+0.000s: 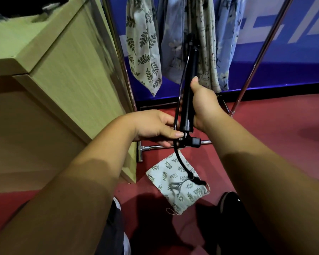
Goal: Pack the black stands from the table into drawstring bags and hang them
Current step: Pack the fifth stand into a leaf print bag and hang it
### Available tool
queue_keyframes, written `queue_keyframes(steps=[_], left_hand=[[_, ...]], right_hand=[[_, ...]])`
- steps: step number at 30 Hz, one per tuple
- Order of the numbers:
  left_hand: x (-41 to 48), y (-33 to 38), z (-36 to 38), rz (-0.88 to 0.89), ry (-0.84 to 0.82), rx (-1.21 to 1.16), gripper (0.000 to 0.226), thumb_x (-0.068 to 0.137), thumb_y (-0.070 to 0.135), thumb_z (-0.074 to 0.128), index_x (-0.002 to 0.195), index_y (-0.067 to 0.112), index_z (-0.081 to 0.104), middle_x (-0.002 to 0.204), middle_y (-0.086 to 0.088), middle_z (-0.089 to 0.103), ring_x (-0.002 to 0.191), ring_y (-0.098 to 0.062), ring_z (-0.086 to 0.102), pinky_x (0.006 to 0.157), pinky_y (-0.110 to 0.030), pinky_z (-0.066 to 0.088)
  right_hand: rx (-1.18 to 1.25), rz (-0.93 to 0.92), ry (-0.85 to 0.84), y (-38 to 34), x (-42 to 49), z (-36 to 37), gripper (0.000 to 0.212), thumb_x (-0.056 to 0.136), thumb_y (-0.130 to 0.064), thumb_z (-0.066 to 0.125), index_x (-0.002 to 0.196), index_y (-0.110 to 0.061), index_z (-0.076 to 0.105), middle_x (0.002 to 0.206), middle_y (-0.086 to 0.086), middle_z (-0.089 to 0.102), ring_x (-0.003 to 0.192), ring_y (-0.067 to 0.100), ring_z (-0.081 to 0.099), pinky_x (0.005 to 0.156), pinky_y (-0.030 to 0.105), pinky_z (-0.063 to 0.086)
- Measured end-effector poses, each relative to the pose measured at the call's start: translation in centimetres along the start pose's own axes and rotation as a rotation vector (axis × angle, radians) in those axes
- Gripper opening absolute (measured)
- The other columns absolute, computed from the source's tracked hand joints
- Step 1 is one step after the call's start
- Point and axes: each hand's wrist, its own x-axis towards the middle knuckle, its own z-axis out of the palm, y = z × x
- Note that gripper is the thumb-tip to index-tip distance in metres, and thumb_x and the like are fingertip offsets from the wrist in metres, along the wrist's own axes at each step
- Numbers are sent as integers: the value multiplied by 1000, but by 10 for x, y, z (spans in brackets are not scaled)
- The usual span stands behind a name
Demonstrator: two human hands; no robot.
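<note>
1. The right hand [203, 102] is gripping the black stand [188, 100] upright by its shaft.
2. The left hand [155, 127] is pinching its lower joint, closed on it.
3. A leaf-print bag [177, 183] is lying on the floor below both hands; folding the stand compact first should ease packing.

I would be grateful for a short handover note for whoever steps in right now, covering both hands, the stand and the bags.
Right hand: wrapped around the shaft of the black stand, holding it upright.
Left hand: fingers at the stand's lower end, beside its cord, which dangles down.
Leaf-print bag: lying flat on the red floor, below the hands.
Done: several filled bags hang on the metal rack.
Left: pick up the floor bag, slide this stand in, pull the drawstring, hang it. More stands on the table cannot be confirmed.
</note>
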Motion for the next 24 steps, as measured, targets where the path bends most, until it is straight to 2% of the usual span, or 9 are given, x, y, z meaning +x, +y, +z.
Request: queue_keyframes(steps=[2, 3, 6, 8, 11, 13, 17, 21, 24], left_hand=[[-4, 3, -2, 11, -15, 26, 21, 100, 11, 69, 120, 16, 74, 96, -3, 76, 84, -9, 72, 71, -18, 60], [-5, 5, -3, 11, -20, 23, 21, 101, 13, 68, 121, 14, 74, 94, -2, 76, 82, -8, 71, 69, -17, 58], [-8, 8, -3, 10, -14, 25, 23, 101, 15, 68, 123, 11, 73, 98, -3, 76, 87, -9, 72, 66, -16, 57], [-8, 7, -2, 18, -12, 44, 32, 100, 16, 69, 131, 9, 69, 107, -5, 75, 93, -12, 71, 66, -16, 56], [-6, 5, 2, 21, -18, 50, 35, 102, 16, 68, 136, 10, 65, 98, 1, 75, 83, -5, 70, 61, -14, 54], [-5, 4, 5, 24, -25, 46, 34, 103, 18, 66, 136, 11, 64, 93, 5, 74, 79, -1, 70, 61, -14, 55], [-7, 6, 5, 47, -64, 58, 25, 104, 20, 64, 129, 17, 64, 104, -1, 72, 91, -11, 70, 65, -16, 58], [-6, 7, 9, 81, -58, 163, 23, 107, 24, 60, 129, 19, 62, 90, 11, 75, 76, -7, 70, 65, -22, 60], [-5, 8, 11, 130, -65, 191, 14, 108, 23, 59, 121, 18, 61, 93, 3, 72, 70, -10, 69, 64, -24, 59]], right_hand=[[4, 19, 19, 0, -1, -1, 50, 106, -59, 51, 108, -14, 75, 95, 7, 79, 89, 29, 77, 92, 51, 63], [13, 25, 23, -2, -2, -1, 51, 106, -60, 51, 110, -15, 75, 94, 7, 79, 89, 29, 77, 93, 51, 63], [67, 47, 14, -7, -7, 0, 49, 109, -57, 49, 100, -14, 72, 77, 2, 70, 70, 22, 68, 77, 41, 60], [90, 57, 16, -7, -8, 0, 49, 108, -57, 49, 99, -15, 73, 73, 0, 68, 68, 21, 66, 72, 37, 58], [96, 51, 20, -2, -6, -2, 53, 106, -61, 50, 103, -13, 73, 69, -1, 65, 61, 19, 63, 62, 33, 55], [140, 39, 18, 0, -4, -3, 57, 106, -61, 50, 109, -9, 74, 69, 0, 64, 58, 18, 61, 61, 35, 55], [259, 54, -26, -2, -5, -3, 60, 107, -61, 47, 103, -6, 72, 71, 1, 61, 57, 16, 58, 58, 34, 53], [367, 73, -76, -4, -11, -3, 60, 109, -60, 44, 96, -6, 67, 67, 1, 55, 54, 16, 53, 56, 30, 50], [375, 81, -63, -2, -12, -4, 61, 109, -61, 42, 98, -6, 66, 69, 1, 55, 54, 16, 54, 57, 30, 50]])
